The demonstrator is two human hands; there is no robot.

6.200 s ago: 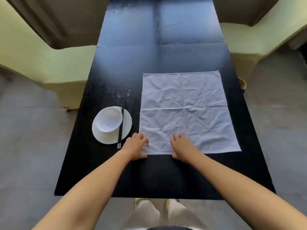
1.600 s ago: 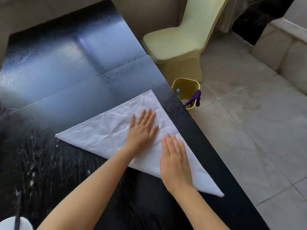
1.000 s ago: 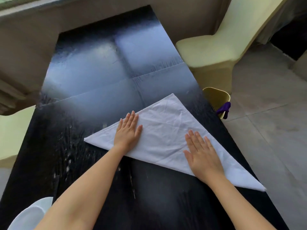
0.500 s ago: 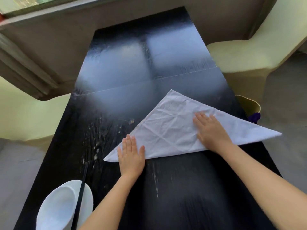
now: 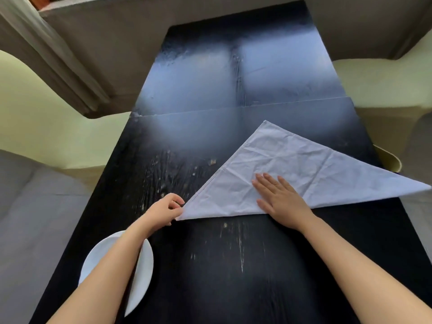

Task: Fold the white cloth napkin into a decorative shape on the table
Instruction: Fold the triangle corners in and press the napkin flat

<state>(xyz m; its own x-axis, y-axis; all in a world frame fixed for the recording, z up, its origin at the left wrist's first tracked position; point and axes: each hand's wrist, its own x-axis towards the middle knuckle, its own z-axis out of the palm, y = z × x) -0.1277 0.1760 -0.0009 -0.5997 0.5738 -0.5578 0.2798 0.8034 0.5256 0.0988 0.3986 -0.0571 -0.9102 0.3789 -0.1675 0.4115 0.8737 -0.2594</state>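
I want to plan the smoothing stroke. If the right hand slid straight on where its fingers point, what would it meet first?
The right hand lies flat on the napkin, fingers pointing far-left. It would first cross the napkin's left edge, then bare table; nothing else seems in line.

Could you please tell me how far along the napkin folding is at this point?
Done: the white napkin lies on the table as a flat triangle, so a first diagonal fold looks made. In hand: the left hand pinches the triangle's left corner while the right hand presses flat near the long edge. Left: probably bringing the corners in and shaping; no decorative form shows yet.
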